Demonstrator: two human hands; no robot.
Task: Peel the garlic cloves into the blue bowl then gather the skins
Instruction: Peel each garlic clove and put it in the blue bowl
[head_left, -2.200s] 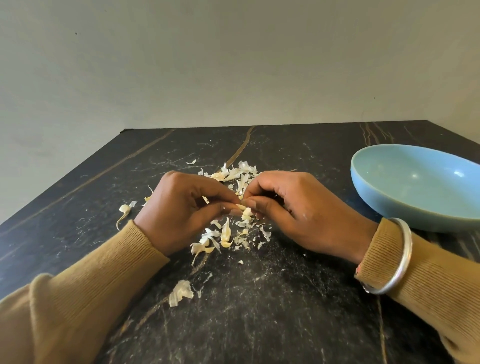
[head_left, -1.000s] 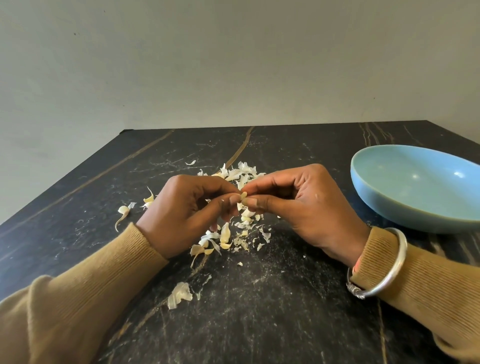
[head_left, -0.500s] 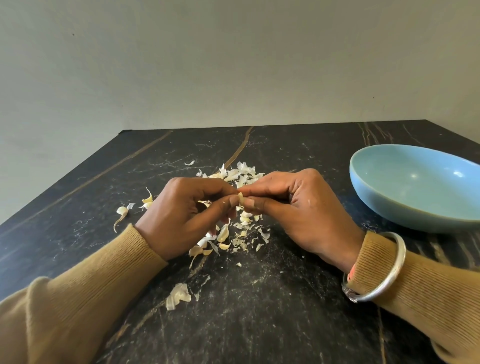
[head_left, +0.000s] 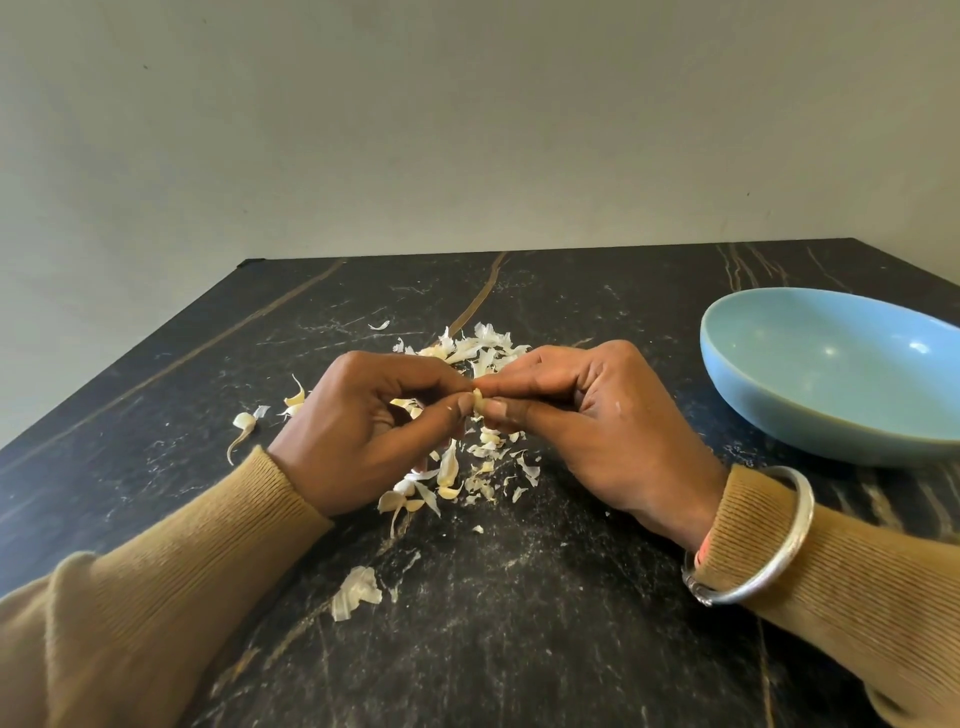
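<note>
1. One garlic clove (head_left: 478, 402), one blue bowl (head_left: 810, 421) and many scattered skins (head_left: 480, 351) are being shown on the black table (head_left: 519, 623).
2. The clove is being pinched mid-table, above the skins, between the fingertips of the left hand (head_left: 363, 431) and right hand (head_left: 587, 421), both curled closed around it.

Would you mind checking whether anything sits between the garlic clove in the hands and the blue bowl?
Nothing visible does. The garlic clove is pinched between both hands; bare table separates the right hand from the blue bowl.

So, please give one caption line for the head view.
Both hands peel a garlic clove over scattered skins.
</note>
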